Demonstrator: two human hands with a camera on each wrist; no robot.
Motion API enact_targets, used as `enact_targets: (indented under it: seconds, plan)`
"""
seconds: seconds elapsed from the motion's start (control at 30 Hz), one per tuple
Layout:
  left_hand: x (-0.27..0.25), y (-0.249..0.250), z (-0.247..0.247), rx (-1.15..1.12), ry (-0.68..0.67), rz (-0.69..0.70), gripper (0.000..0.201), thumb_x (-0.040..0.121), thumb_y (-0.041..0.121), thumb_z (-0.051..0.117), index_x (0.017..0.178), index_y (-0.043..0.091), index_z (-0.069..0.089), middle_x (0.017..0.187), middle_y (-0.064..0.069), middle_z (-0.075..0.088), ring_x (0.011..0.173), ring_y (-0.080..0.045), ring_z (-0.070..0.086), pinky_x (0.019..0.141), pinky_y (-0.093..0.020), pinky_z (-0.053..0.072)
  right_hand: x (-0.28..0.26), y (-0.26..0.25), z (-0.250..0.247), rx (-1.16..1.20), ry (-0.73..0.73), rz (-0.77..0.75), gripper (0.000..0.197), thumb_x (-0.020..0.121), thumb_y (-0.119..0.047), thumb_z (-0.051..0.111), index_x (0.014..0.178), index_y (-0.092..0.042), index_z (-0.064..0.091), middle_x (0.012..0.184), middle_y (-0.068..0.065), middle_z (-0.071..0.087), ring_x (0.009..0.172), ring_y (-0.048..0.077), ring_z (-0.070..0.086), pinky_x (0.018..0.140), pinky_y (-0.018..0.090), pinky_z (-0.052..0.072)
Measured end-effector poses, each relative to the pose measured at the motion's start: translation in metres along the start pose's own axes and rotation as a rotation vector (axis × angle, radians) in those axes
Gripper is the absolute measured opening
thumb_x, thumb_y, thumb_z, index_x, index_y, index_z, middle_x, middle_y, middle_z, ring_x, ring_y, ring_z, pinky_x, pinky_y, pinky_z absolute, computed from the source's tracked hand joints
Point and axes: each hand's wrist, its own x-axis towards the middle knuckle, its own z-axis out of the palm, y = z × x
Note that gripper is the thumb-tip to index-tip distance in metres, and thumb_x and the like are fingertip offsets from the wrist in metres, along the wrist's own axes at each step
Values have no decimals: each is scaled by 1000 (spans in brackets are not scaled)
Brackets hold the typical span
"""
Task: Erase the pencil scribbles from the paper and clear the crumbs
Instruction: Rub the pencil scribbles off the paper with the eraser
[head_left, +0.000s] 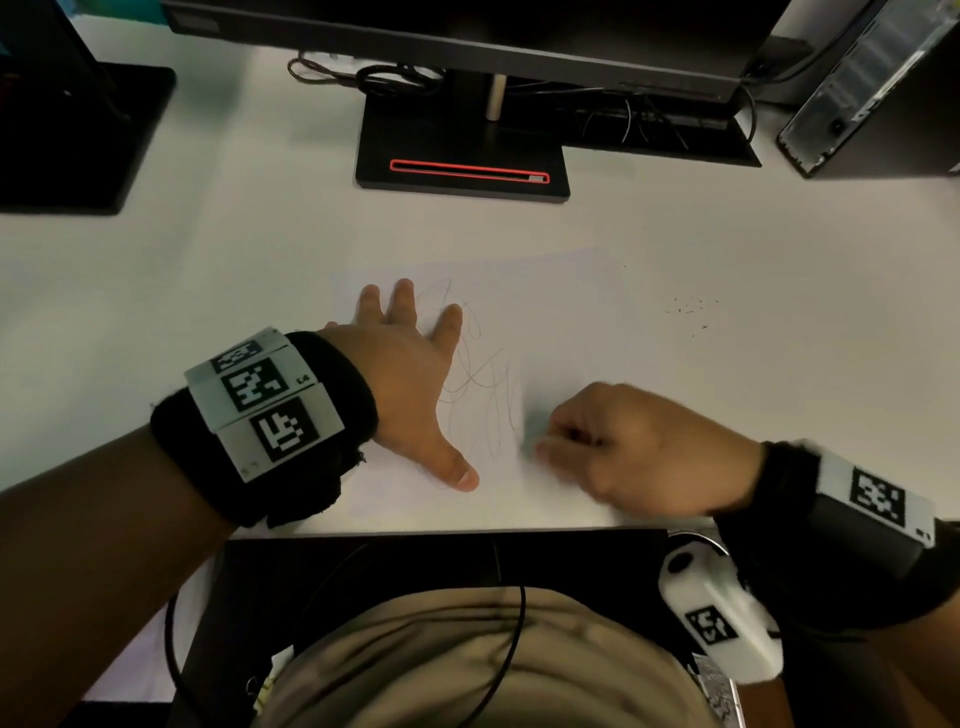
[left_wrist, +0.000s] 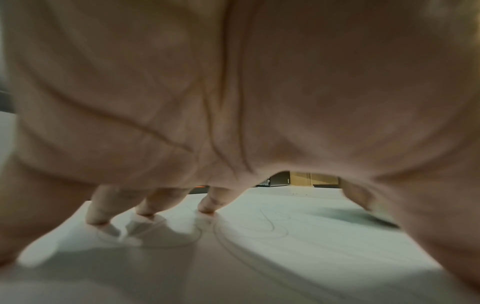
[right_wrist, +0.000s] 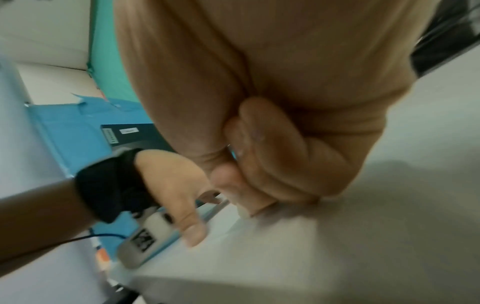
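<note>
Crumbs (head_left: 693, 312) beside paper (head_left: 561, 312) only in head view

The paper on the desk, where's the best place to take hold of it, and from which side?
The paper lies flat, so only an edge offers a grip. Probably pinch its far right corner, coming from the right: the left hand presses its left part, and the right hand works an eraser near the front.

White paper (head_left: 561, 322) lies flat, looping pencil scribbles (head_left: 478, 374) left-centre, seemingly crumbs (head_left: 691, 309) alongside.
</note>
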Motion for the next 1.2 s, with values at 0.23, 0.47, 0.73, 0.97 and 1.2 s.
enact_targets:
  seconds: [0.23,0.47,0.73,0.97,1.2]
  plan:
    - [0,0,1,-9,6,3,160,46,94,67,152,27,-31,158,-17,-38,149,-44,-23,119,-63,20,0,-3,2,3,9,-9,41,99,-34,54,73,-4,62,63,11,63,47,7,45,55,32,45]
    - [0,0,1,-10,19,2,159,45,94,67,152,27,-30,158,-17,-36,149,-44,-21,118,-63,22,2,-4,2,-4,15,-9,40,98,-35,54,73,-5,64,63,9,64,50,11,50,59,37,49]
    - [3,0,2,-13,19,-5,160,43,96,66,152,28,-31,158,-17,-36,149,-45,-22,118,-64,22,3,-4,4,-3,14,-21,41,98,-32,54,71,-2,60,62,12,62,49,11,45,55,34,45]
    - [3,0,1,-20,12,-10,160,44,95,66,151,27,-32,158,-18,-37,148,-45,-22,118,-64,22,8,-4,0,-8,21,-26,42,98,-32,54,71,-1,60,61,11,60,49,12,44,55,34,43]
    - [2,-1,1,-18,17,-15,160,44,96,65,151,27,-33,158,-18,-36,148,-45,-22,118,-64,23,14,-6,-4,-17,11,-13,44,98,-33,54,66,-3,54,53,-1,46,47,11,39,52,28,38]
